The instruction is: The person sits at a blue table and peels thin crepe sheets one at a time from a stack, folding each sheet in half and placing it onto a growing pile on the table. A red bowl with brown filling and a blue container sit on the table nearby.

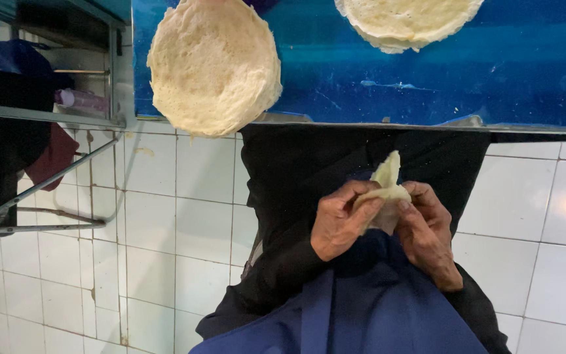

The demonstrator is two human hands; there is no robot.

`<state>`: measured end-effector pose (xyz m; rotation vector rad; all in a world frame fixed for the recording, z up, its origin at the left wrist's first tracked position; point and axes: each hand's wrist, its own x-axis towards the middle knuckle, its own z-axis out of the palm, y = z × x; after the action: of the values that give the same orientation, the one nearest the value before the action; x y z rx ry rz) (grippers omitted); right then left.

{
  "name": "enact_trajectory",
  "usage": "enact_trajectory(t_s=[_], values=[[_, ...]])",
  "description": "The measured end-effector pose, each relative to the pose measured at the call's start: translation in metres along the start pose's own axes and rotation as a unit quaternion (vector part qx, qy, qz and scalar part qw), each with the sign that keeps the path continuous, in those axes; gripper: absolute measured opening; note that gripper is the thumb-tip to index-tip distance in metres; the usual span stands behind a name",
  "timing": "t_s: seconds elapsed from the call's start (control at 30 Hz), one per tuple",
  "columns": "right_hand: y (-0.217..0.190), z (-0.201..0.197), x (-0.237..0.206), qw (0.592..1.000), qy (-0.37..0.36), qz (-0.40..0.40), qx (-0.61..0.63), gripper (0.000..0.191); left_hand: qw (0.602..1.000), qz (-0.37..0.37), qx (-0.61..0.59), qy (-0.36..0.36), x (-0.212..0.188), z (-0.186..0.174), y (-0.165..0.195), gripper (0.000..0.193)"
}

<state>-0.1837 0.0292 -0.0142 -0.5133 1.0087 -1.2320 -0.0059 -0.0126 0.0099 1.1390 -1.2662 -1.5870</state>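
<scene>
We are pinching a folded piece of dough (385, 190) between both hands, left hand (342, 219) curling fingers closed around it, right hand (427, 226) gripping its other edge, above the white tiled floor (178, 216), two stacks of flat dough rounds (214, 65) lying farther off on the blue table (512, 72).

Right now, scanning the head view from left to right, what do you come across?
Metal rack → large round stack of flat dough sheets on the blue table → left hand → folded piece of dough pinched by both hands → right hand → white tiled floor.
</scene>
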Motion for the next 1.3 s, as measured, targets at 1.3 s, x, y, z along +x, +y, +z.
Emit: enact_trajectory(t_s=[1.3], values=[[0.007, -0.001, 0.012, 0.994, -0.008, 0.086, 0.06, 0.032, 0.966, -0.082, -0.243, -0.017, 0.004, -0.016, -0.035, 0.027]])
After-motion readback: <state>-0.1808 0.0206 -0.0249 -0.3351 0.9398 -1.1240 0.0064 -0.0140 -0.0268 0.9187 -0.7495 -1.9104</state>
